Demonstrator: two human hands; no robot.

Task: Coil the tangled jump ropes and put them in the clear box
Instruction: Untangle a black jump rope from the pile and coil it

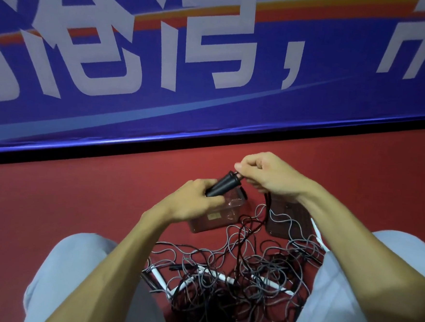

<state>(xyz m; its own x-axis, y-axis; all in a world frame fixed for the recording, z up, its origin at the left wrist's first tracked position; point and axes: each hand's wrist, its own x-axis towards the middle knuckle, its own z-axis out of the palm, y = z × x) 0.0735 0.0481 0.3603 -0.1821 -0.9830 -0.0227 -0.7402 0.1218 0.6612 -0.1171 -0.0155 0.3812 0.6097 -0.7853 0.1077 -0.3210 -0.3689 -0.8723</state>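
Left hand (191, 202) grips black handle (223, 186), fingers curled round it | clear box (209, 226) sits on red floor (77, 201) just under that hand | tangled jump ropes (236, 275) heaped between the knees | right hand (268, 174) pinches black cord (268, 210) at handle's tip

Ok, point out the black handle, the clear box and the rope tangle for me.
black handle (223, 185): head view, middle of its barrel.
clear box (209, 224): head view, near wall below the label.
rope tangle (222, 287): head view, dense middle of the pile on the red floor.
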